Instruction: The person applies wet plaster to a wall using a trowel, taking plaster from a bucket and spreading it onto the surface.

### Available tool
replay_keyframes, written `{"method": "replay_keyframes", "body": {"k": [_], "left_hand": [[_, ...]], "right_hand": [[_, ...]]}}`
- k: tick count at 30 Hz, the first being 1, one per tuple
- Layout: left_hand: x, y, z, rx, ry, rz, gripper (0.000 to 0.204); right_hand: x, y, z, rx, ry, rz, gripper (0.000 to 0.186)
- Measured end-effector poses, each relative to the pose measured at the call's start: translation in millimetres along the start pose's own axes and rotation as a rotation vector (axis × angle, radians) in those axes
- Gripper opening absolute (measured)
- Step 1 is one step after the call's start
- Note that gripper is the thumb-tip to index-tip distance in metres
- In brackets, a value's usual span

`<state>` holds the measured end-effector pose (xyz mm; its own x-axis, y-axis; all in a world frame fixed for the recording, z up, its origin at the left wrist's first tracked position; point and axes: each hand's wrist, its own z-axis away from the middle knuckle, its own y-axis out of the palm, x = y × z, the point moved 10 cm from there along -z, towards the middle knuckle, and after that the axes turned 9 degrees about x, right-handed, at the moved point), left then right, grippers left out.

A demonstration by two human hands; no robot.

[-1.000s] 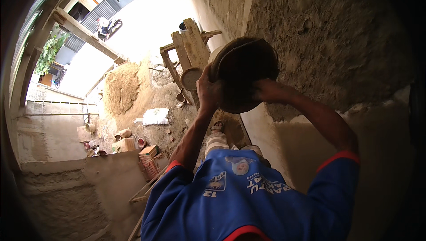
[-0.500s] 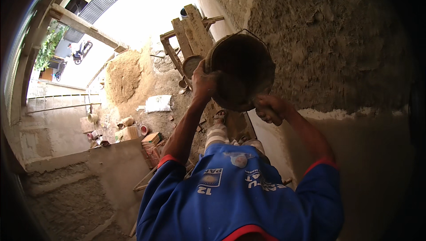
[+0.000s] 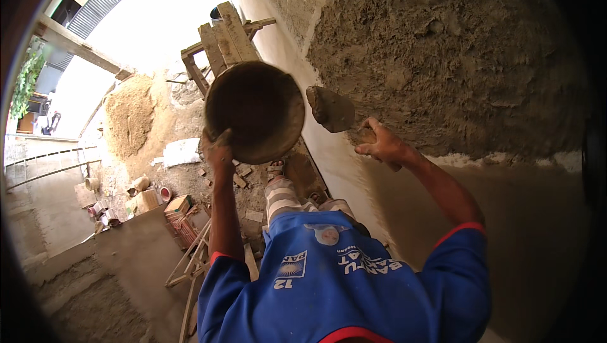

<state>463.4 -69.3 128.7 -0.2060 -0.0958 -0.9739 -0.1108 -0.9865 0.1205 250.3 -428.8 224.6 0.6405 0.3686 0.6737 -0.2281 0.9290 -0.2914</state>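
- Two closed grips here: left hand (image 3: 218,153) clamped on the rim of a round, dark, mortar-stained bucket (image 3: 286,125), thumb hooked inside; right hand (image 3: 382,144) wrapped round the handle of a grey, flat-bladed trowel (image 3: 332,110).
- Trowel's out of the bucket, just right of it. I'd call it mid-scoop-and-spread; next move probably calls for a level blade and steady wrist.
- Blade's crusty; can't tell how loaded. Bucket's inside is shadowy.
- Beyond: rough grey-brown plastered wall (image 3: 436,39), then a tan sand heap (image 3: 129,115).
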Motion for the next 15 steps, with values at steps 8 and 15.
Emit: {"method": "replay_keyframes", "body": {"k": [8,15], "left_hand": [[74.7,-125.5,14.5,-0.163,0.004,0.040,0.048],[140.2,-177.2,11.0,-0.236,-0.003,0.010,0.050]], "right_hand": [[123.2,25.8,12.7,0.065,-0.569,0.521,0.050],[35.1,-17.6,-54.5,0.267,-0.356,-0.090,0.045]]}}
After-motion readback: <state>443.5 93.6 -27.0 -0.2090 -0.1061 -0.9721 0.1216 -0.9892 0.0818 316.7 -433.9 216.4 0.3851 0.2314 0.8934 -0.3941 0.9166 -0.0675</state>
